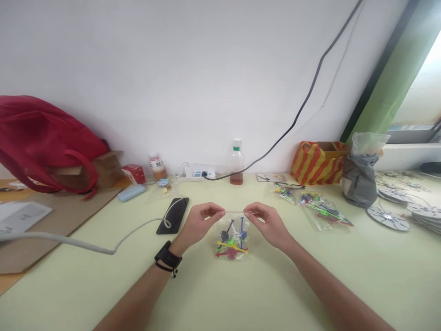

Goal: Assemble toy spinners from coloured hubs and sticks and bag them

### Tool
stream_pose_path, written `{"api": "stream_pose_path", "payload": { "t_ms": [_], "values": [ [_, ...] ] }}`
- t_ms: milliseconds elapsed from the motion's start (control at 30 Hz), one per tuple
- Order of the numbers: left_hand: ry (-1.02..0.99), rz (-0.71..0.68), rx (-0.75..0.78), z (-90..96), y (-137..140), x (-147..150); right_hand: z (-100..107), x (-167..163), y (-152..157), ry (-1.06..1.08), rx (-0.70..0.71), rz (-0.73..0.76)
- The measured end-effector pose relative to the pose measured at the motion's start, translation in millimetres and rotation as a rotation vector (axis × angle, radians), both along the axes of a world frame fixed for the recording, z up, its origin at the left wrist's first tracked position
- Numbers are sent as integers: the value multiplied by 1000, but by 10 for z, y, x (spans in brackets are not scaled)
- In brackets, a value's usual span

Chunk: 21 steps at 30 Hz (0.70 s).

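Observation:
A small clear plastic bag (219, 235) is in the middle of the head view, its top edge stretched level between both hands. Inside it show several colourful plastic pieces (231, 253), thin rods with round parts in black, white, blue, yellow, green and red. My left hand (203, 220), with a black watch (167, 257) on the wrist, pinches the bag's upper left corner. At the upper right corner, my right hand (266, 223) pinches the same edge between thumb and fingers. Whether the bag's lower end touches the table, I cannot tell.
Left of the hands lie a black phone (174, 216) and a pale cable (113, 252). Similar filled bags (324, 209) lie right, near a grey bag (360, 181) and round discs (387, 217). A bottle (236, 163) and a power strip (198, 174) stand by the wall.

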<state>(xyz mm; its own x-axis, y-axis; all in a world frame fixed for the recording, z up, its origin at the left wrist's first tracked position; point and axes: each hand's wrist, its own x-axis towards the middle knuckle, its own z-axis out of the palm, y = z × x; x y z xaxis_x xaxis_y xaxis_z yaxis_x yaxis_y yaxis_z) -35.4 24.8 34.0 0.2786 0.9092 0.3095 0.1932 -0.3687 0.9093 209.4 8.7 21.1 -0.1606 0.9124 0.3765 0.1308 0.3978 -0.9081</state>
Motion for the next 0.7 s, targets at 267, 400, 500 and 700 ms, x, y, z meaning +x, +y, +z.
{"api": "stream_pose_path", "payload": {
  "t_ms": [267, 400, 500, 700],
  "values": [
    [-65, -48, -38, -9, 18, -56, -28, 15, -12, 96, -42, 6],
    [-84, -63, -41, 7, 8, -68, -11, 24, -27, 52, -26, 29],
    [-66, -46, -51, -9, 16, -70, -13, 19, -16, 34, -21, 32],
    [119, -45, 50, -30, 27, -40, -41, 3, 12, -97, 57, -20]
  ]
}}
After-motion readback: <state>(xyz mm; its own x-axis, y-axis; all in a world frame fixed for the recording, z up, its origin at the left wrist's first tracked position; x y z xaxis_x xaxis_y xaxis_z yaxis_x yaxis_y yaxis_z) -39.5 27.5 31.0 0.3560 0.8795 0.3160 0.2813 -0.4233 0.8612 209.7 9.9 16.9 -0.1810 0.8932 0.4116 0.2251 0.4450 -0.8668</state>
